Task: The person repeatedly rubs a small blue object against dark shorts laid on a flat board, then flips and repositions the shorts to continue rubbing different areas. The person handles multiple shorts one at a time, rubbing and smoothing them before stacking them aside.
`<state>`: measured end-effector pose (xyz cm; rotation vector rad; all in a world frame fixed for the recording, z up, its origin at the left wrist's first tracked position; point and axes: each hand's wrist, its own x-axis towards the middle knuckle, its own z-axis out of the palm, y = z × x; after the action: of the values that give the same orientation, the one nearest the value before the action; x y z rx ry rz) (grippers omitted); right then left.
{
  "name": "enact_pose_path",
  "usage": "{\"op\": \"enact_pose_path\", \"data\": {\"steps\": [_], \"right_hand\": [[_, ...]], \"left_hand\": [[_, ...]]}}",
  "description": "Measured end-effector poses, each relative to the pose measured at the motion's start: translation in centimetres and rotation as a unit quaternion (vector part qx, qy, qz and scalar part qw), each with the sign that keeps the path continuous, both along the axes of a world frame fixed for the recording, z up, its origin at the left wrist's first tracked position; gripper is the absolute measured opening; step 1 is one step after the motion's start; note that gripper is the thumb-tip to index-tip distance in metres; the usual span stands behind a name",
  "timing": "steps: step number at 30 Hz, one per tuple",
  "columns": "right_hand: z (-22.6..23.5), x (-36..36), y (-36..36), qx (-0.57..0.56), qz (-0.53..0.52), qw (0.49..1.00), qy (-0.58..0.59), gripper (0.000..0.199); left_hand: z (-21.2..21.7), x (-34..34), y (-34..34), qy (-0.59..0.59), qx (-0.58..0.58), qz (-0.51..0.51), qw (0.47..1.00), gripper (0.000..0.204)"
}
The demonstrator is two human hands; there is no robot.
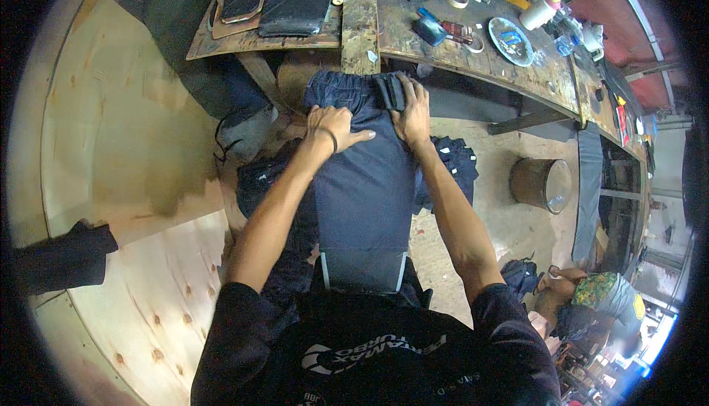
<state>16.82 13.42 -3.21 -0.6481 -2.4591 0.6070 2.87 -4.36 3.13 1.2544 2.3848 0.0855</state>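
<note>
A dark blue denim garment [362, 177] with a gathered, elastic-looking far edge lies stretched lengthwise in front of me. It covers a flat panel [363, 269] whose pale side edges show near my body. My left hand [332, 127] bears on the garment's left side, fingers curled into the cloth below the gathers and thumb stretched to the right. At the far right corner, my right hand [412, 111] grips a small black ribbed piece [390, 92] against the garment. Whether that piece is part of the garment I cannot tell.
Ahead stands a worn wooden table [473, 59] with tape rolls, a plate [510, 40] and a white bottle [540, 11]. Dark cloth piles [452, 162] lie below the garment. A round stool-like drum [543, 184] stands right; another person [598, 299] sits lower right. Plywood [162, 303] lies left.
</note>
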Motion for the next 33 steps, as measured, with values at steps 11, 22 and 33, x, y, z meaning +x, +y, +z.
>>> {"op": "enact_pose_path", "data": {"steps": [11, 22, 33], "right_hand": [[0.3, -0.1, 0.2, 0.01, -0.006, 1.0, -0.004, 0.088], [2.4, -1.7, 2.0, -0.014, -0.06, 0.996, 0.06, 0.08], [6.1, 5.2, -10.4, -0.273, 0.517, 0.782, -0.217, 0.083]], "left_hand": [[0.6, -5.7, -0.2, -0.309, 0.098, -0.056, 0.944, 0.086], [-4.0, 2.4, 0.6, 0.096, 0.195, 0.087, 0.972, 0.112], [-3.8, -4.3, 4.6, 0.016, 0.166, 0.143, 0.976, 0.166]]}}
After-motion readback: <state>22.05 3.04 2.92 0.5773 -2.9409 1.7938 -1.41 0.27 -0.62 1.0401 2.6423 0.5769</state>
